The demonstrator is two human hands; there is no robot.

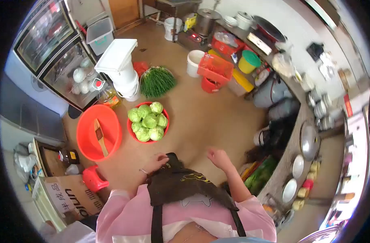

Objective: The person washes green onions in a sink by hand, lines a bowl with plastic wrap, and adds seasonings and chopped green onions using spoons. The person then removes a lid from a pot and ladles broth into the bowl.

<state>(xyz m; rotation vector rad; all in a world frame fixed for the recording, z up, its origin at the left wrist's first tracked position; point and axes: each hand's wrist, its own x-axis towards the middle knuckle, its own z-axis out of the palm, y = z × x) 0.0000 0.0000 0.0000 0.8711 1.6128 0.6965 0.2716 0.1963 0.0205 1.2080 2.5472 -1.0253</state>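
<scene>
My left hand (155,163) is in front of my body, close to the dark apron (177,186); its fingers curl at the cloth's upper edge, and any hold on it is unclear. Farther right, my right hand (219,158) hangs over the floor, its fingers loosely curled, with no object visible in it. Beyond my left hand stands a red basin of green cabbages (149,121). To its left a large red tub (85,133) holds a wooden board (100,135).
Green stalks (156,82) stand behind the cabbages, beside stacked white buckets (127,83). A red stool (94,178) is at the left. Red crates (214,68) and a white bucket (194,67) stand ahead. A long counter (304,117) curves along the right.
</scene>
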